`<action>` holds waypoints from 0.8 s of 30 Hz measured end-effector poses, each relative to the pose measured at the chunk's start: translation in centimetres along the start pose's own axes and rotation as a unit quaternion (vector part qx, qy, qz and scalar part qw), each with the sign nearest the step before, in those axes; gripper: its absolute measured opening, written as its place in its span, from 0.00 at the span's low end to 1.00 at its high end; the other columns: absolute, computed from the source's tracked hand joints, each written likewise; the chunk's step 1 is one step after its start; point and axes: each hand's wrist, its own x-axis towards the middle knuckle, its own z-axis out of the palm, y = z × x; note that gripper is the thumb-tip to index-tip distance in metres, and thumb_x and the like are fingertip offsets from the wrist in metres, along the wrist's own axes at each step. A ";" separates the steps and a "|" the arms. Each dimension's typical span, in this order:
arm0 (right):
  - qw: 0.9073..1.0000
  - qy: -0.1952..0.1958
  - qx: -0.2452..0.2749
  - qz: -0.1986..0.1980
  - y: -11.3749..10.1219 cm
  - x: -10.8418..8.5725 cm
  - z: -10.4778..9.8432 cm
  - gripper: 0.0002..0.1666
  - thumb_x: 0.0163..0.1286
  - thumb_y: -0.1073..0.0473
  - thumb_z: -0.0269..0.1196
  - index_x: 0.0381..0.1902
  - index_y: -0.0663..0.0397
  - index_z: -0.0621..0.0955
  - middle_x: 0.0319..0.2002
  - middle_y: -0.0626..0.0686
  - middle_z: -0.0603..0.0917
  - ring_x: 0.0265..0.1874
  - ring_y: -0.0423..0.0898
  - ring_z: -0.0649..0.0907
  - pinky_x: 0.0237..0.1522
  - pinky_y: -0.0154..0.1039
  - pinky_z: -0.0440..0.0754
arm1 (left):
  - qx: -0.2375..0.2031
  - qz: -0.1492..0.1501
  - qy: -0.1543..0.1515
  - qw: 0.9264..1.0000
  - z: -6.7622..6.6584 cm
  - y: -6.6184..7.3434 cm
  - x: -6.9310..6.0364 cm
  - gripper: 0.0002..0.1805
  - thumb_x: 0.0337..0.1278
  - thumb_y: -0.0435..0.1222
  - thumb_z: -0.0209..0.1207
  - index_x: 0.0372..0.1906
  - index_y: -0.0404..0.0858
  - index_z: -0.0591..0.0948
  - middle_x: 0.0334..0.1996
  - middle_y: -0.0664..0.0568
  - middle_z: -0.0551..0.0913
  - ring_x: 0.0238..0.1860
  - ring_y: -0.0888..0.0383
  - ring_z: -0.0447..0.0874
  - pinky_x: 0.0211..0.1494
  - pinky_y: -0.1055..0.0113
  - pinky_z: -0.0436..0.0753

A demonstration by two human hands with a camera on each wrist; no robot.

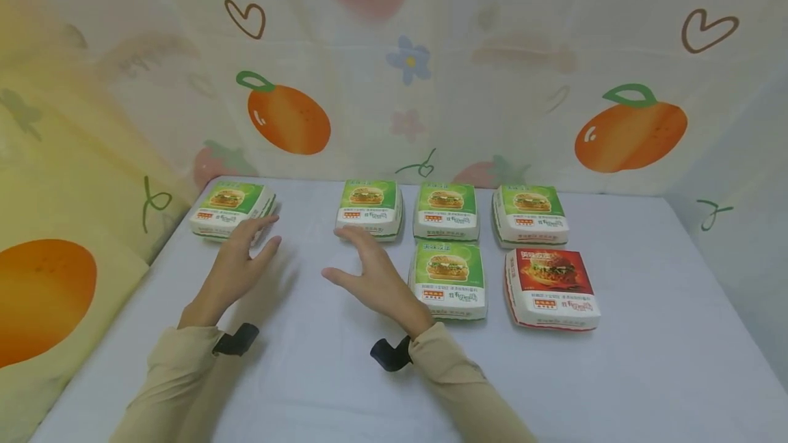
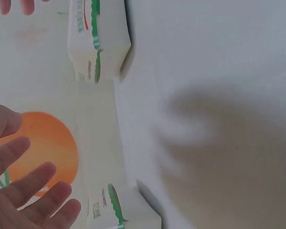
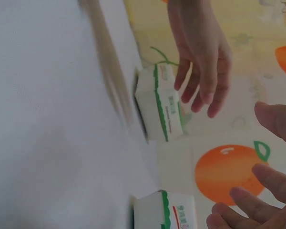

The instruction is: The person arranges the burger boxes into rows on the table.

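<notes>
My left hand [image 1: 237, 262] hovers, fingers spread, just in front of a green-topped burger box [image 1: 229, 207] at the back left. In the left wrist view its fingers [image 2: 35, 191] are apart and hold nothing. The right hand [image 1: 378, 275] is raised with thumb and fingers apart, near the front of a second green burger box [image 1: 369, 209]; whether it touches that box I cannot tell. Beside the right wrist lies another green burger box [image 1: 448, 280]. Both palms face inward, and nothing is held.
Two more green burger boxes, one in the middle [image 1: 446, 212] and one to the right [image 1: 531, 215], stand in the back row. A red burger box [image 1: 552, 288] is in front of the right one. Behind the white table [image 1: 646, 374] hangs a fruit-printed cloth [image 1: 492, 108].
</notes>
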 end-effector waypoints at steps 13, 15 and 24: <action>1.000 -0.012 0.002 0.001 0.3 1.8 2.8 0.37 0.69 0.47 0.64 0.73 0.46 0.67 0.74 0.49 0.66 0.75 0.46 0.64 0.76 0.47 0.63 | -0.002 -0.014 0.055 0.998 -0.6 -2.9 0.5 0.20 0.64 0.28 0.58 0.59 0.27 0.75 0.57 0.29 0.76 0.60 0.32 0.71 0.61 0.37 0.70; 1.000 -0.016 0.000 0.003 0.5 2.0 2.9 0.37 0.70 0.47 0.64 0.73 0.46 0.67 0.74 0.48 0.66 0.75 0.46 0.64 0.76 0.47 0.63 | 0.000 -0.026 0.066 0.997 -0.8 -3.2 0.6 0.20 0.64 0.28 0.58 0.59 0.27 0.75 0.57 0.28 0.75 0.59 0.32 0.72 0.60 0.37 0.69; 1.000 -0.019 0.004 0.017 1.2 2.8 3.7 0.36 0.70 0.47 0.63 0.73 0.45 0.67 0.73 0.47 0.68 0.74 0.45 0.65 0.75 0.46 0.64 | 0.007 -0.043 0.106 0.993 -1.8 -4.9 1.3 0.20 0.61 0.27 0.58 0.58 0.26 0.76 0.56 0.26 0.74 0.61 0.29 0.69 0.63 0.34 0.65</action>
